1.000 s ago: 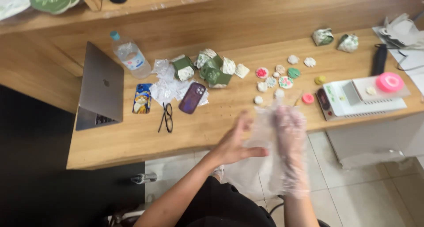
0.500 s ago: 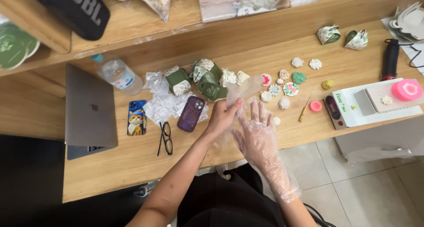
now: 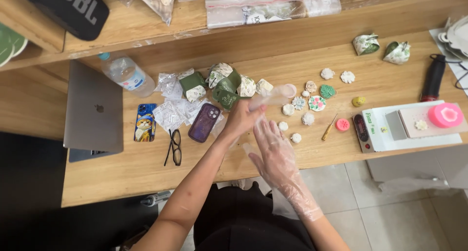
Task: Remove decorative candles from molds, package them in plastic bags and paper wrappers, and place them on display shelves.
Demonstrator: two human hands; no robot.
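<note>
My left hand (image 3: 242, 119) is pinched on a clear plastic glove (image 3: 273, 96) above the counter (image 3: 146, 168); my right hand (image 3: 274, 151), already gloved, is spread flat beside it.

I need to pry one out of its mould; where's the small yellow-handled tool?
In the head view, the yellow-handled tool lies on the wooden table, right of the gloved right hand, beside the pink disc.

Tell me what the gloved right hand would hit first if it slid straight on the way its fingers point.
Probably the loose clear plastic glove held by the bare left hand, just beyond the right hand; depth is uncertain, so it might pass beneath it.
</note>
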